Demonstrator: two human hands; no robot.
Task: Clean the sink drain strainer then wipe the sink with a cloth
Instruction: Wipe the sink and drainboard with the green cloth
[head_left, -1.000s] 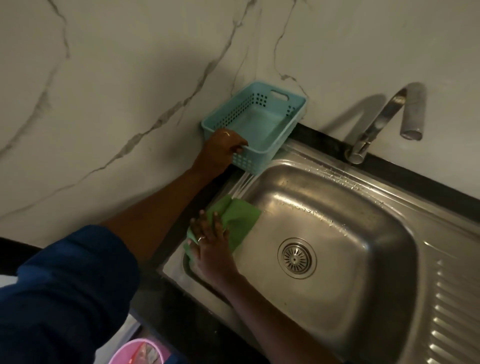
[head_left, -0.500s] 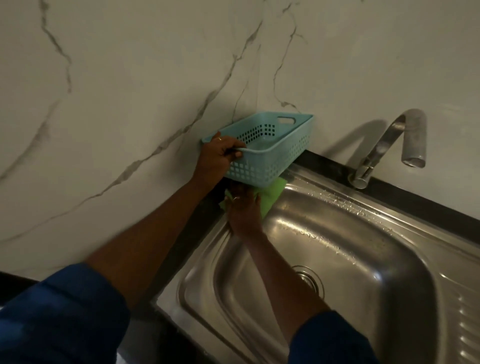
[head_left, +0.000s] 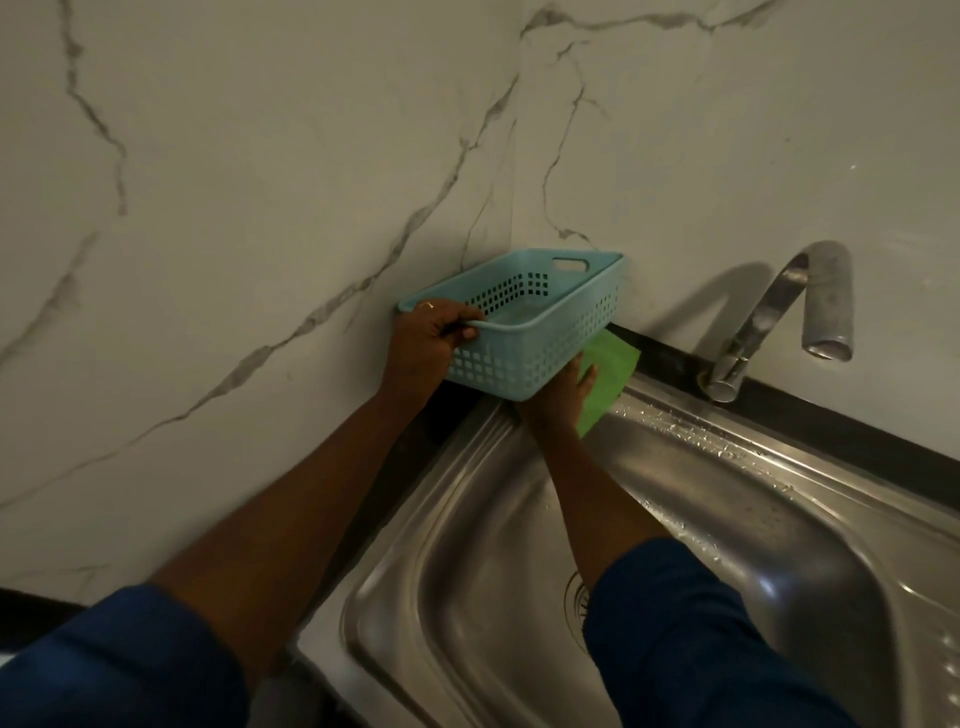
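Here, the rim of a pale blue perforated basket is gripped by the left hand, the fingers curled over its near edge; a ring is seen on one finger. The basket is held above the far left corner of the sink, close against the marble-patterned wall. Just below it, the right hand is laid on a green cloth, the visible fingers stretched flat and pressing it down at the sink's back ledge; part of the hand is hidden by the basket. The cloth's far edge reaches the black counter strip. Both forearms are bare, with dark blue sleeves pushed up. The drain strainer sits in the basin floor, only its left edge shown beside the right sleeve. A curved metal faucet is mounted to the right, and water droplets are scattered on the back ledge.
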